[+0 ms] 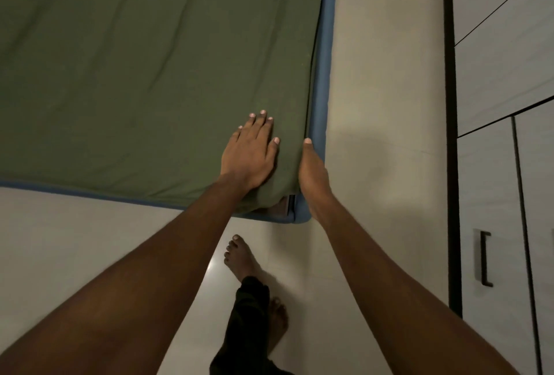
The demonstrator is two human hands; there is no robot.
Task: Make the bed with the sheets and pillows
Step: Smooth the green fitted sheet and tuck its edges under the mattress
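Your left hand [248,152] flat on green sheet [135,59] | right hand [311,170] beside it at blue edge [325,59], fingers hidden, grip untellable | floor [383,104] open rightward.

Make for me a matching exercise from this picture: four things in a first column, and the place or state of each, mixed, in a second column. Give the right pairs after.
Column one
1. left hand
2. right hand
3. green sheet
4. wardrobe handle

Column two
A. dark, upright, on the door at far right
B. spread wide, bunched at the near corner
C. flat on the sheet, fingers straight
D. against the blue edge, thumb on top

Pairs: 1-C, 2-D, 3-B, 4-A
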